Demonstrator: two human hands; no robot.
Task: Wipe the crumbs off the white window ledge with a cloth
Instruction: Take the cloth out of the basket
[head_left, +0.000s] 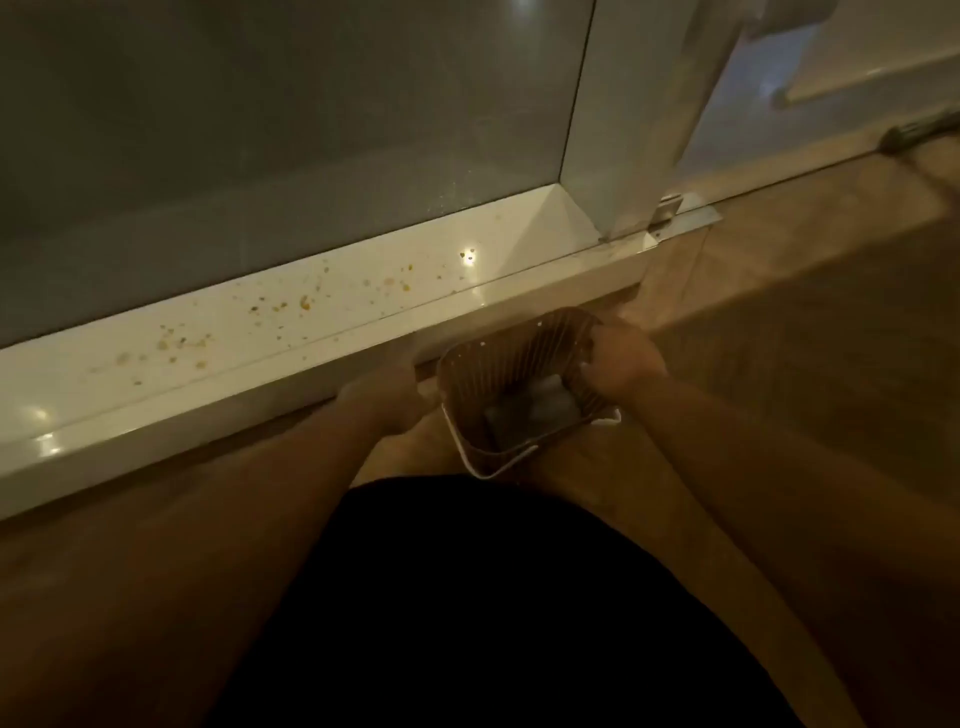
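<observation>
The white window ledge (156, 395) runs low along the glass from lower left to upper right. Orange and brown crumbs (291, 306) lie scattered over its middle and left stretch. On the floor just in front of the ledge stands a small ribbed basket (519, 358) with a grey folded cloth (535, 410) in its bottom. My right hand (621, 364) grips the basket's right rim. My left hand (387, 397) rests against the basket's left side, fingers curled; whether it grips the wall is not clear.
The window glass (260, 130) rises behind the ledge, with a white vertical frame post (623, 130) at the right. A wooden floor (805, 338) spreads to the right. My dark shorts (493, 623) fill the lower middle.
</observation>
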